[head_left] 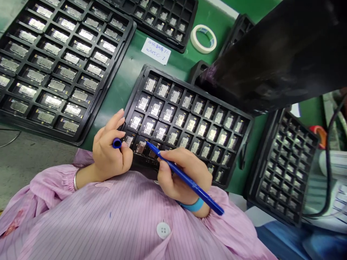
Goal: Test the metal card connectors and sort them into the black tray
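Note:
In my right hand [187, 177] is a blue marker pen [189, 182], its tip down by a small metal-shielded circuit board [141, 147] in the nearest row of a black compartment tray [187, 85]. The fingers of my left hand [112, 148] close around the blue pen cap [117, 143], its open end facing me. That hand sits at the tray's left corner. Similar silvery boards lie one to a compartment across the tray. My right hand hides part of the nearest row.
A larger tray of boards [104, 97] lies to the left, another tray [187, 39] behind. A handwritten label [156, 51] and a roll of tape [203, 39] rest on the green table [116, 86]. A big black object [271, 61] overhangs the right; beyond stands one more tray [251, 180].

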`<state>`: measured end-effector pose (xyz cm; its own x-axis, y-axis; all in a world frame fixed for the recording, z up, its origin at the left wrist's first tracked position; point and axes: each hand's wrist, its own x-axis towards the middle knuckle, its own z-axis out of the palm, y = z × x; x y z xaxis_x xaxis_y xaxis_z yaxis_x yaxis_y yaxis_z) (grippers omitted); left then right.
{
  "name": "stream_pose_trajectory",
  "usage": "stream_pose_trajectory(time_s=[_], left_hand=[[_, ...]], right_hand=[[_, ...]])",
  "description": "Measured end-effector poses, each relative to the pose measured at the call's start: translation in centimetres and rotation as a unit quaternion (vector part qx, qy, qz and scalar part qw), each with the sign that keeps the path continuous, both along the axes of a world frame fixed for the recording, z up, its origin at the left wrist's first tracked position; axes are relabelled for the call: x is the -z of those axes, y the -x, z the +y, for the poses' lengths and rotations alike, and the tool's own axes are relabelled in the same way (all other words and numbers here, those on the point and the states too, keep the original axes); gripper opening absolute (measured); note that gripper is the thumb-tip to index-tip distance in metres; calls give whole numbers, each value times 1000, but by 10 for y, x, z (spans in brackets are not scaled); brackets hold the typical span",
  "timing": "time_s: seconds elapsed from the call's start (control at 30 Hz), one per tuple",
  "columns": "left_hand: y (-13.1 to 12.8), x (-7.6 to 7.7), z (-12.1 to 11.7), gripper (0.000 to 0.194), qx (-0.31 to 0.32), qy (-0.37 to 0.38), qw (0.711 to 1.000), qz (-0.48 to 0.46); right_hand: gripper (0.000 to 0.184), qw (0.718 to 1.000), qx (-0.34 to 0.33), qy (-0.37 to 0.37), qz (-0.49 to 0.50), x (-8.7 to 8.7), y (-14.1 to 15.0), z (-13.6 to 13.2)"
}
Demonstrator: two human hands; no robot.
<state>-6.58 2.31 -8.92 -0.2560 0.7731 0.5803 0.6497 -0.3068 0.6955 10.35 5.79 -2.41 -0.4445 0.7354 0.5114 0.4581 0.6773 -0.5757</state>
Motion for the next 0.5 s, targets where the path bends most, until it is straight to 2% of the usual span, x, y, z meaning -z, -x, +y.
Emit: stream_pose_trajectory(time_s=[0.33, 0.5], left_hand=[[0, 1, -1, 50, -3, 10, 1000, 15], [0, 1, 0, 54, -7, -2, 1000, 18]], right_hand=[[10, 999, 18, 11, -34, 10, -1, 0], [13, 1000, 18, -1, 3, 9, -9, -1]])
